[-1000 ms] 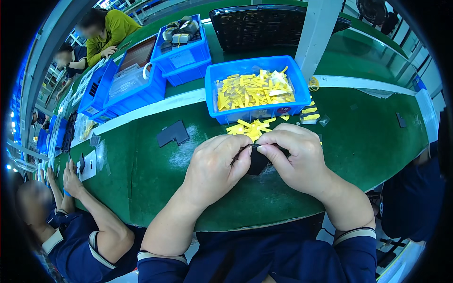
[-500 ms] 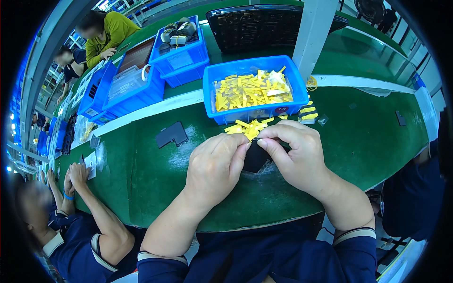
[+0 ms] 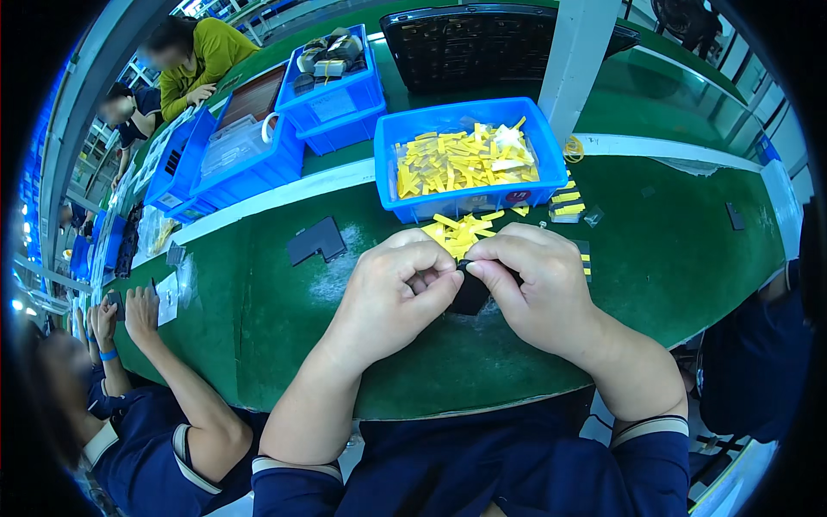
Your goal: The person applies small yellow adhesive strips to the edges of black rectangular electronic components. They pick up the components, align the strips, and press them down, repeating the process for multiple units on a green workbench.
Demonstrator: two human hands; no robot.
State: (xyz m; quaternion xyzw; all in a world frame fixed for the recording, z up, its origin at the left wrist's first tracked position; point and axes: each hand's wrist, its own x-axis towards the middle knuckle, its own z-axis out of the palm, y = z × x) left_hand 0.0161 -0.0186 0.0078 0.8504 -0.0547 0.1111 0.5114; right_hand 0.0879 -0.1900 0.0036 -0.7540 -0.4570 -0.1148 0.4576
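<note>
In front of me, a flat black part (image 3: 469,299) shows below and between my fingertips. My right hand (image 3: 543,267) is closed, thumb and forefinger pinching at the part's upper edge. My left hand (image 3: 392,293) is also closed, its thumb and forefinger pressed together beside that edge; whatever is between them is too small to make out. Just beyond the fingertips lies a small heap of yellow strips (image 3: 461,231). A blue bin (image 3: 431,207) behind it holds many more yellow strips and some clear film. Another black part with a notched corner (image 3: 317,241) rests to the left.
Striped yellow-and-black pieces (image 3: 566,208) lie right of the bin. Stacked blue crates (image 3: 336,108) stand farther back left, near a white post (image 3: 575,69) and a large black panel (image 3: 465,52). At the left, a co-worker (image 3: 164,431) handles a dark piece; a small dark piece (image 3: 734,215) lies far right.
My left fingertips have shifted slightly, and the left hand's curled fingers now show a gap behind the thumb. Both hands stay at the black part. The co-worker's hands at left have moved apart.
</note>
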